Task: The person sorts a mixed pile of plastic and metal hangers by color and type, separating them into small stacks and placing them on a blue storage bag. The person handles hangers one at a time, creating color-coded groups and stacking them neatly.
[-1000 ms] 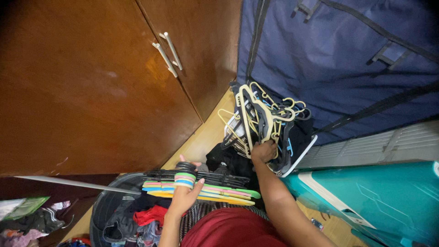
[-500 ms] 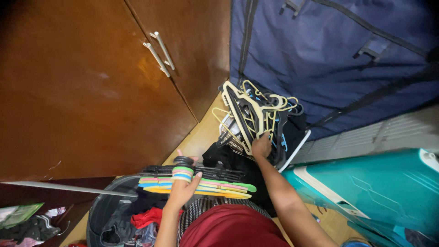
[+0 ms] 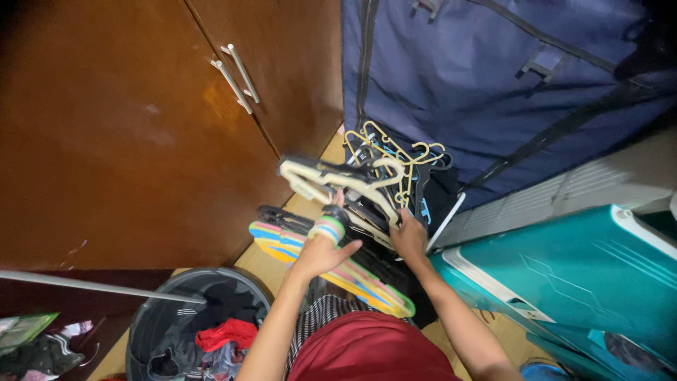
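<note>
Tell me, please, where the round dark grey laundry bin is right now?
In the head view the round dark grey laundry bin sits at the lower left, on the floor below the brown wooden cabinet doors and left of the person's left forearm.

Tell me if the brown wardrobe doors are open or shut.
Shut. Both brown wardrobe doors lie flush, edges meeting, with the two metal bar handles side by side at the seam and no gap showing the inside.

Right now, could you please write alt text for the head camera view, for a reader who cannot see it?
A person's left hand grips a bundle of colourful hangers while the right hand reaches into a tangled pile of cream and black hangers. Brown cupboard doors stand behind, a dark laundry basket below.
</note>
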